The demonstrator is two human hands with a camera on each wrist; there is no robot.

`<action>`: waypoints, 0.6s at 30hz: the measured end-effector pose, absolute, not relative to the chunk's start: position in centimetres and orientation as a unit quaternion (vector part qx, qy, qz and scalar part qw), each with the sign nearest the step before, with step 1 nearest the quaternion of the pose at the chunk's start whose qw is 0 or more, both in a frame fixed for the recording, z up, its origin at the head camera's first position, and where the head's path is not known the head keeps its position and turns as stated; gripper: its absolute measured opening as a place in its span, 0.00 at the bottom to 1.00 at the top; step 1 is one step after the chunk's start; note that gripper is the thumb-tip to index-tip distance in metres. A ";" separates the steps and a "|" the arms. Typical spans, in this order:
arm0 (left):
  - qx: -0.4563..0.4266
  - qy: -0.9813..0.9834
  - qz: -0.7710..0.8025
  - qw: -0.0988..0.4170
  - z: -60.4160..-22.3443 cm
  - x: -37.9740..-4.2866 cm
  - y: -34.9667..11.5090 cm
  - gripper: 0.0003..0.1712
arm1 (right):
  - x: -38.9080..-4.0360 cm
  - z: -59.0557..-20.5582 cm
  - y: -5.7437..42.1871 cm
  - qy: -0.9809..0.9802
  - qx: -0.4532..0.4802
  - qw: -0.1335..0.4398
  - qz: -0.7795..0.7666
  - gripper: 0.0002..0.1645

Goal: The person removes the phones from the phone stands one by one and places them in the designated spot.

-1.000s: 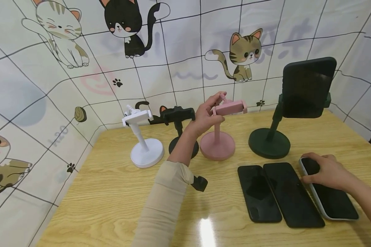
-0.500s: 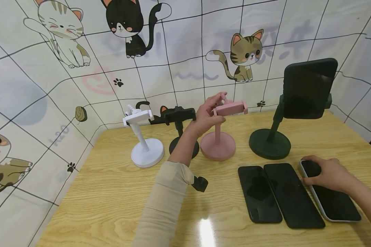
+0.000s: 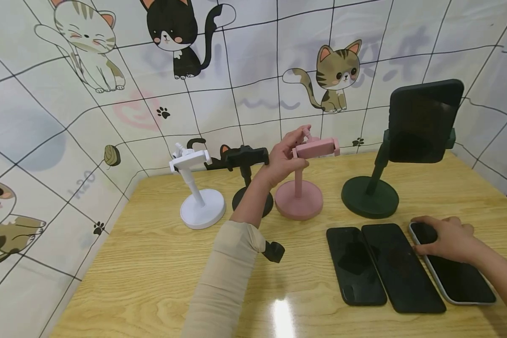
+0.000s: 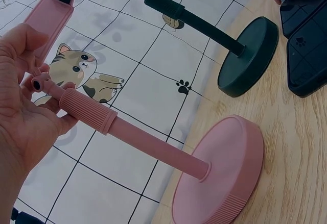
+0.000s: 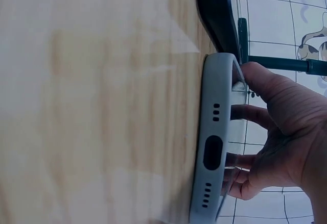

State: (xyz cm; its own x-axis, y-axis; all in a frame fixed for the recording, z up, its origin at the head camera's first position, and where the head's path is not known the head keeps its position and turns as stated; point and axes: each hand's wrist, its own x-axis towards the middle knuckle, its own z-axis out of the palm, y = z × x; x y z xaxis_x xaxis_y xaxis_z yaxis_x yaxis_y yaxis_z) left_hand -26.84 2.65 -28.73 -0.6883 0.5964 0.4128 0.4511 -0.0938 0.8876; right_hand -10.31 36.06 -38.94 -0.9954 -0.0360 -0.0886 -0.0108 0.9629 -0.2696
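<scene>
My left hand (image 3: 284, 159) grips the head of a pink phone stand (image 3: 299, 199), thumb at the clamp's left end. In the left wrist view the fingers lie behind the joint under the clamp, and the pink round base stands on the table. My right hand (image 3: 449, 237) holds a phone with a pale rim (image 3: 460, 277) by its edges, thumb on the left side and fingers near the far end. The phone's bottom edge, with its port, faces the right wrist view, low at the wood. Left of it lie a large black phone (image 3: 403, 270) and a smaller black phone (image 3: 355, 267).
A white phone stand (image 3: 203, 209) and a black phone stand (image 3: 246, 162) stand left of the pink one. To its right a dark green stand (image 3: 369, 197) bears a black tablet-like device (image 3: 424, 122). A cat-patterned cloth (image 3: 253, 61) hangs behind the wooden table (image 3: 152, 272).
The pale-rimmed phone has slid slightly toward me with my right hand. My left hand stays on the pink stand, and the stands and other phones keep their places.
</scene>
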 end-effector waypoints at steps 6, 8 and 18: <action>0.393 0.668 0.628 0.066 -28.6 -26.8 2.5 0.44 | -10.3 -38.8 36.0 0.990 -0.012 0.054 -0.131 0.43; 0.395 0.661 0.634 0.072 -28.6 -26.7 2.5 0.44 | -10.3 -38.8 36.0 0.990 -0.012 0.055 -0.128 0.43; 0.383 0.692 0.606 0.088 -28.7 -26.6 2.0 0.47 | -10.5 -38.8 36.4 0.993 -0.024 0.058 -0.101 0.44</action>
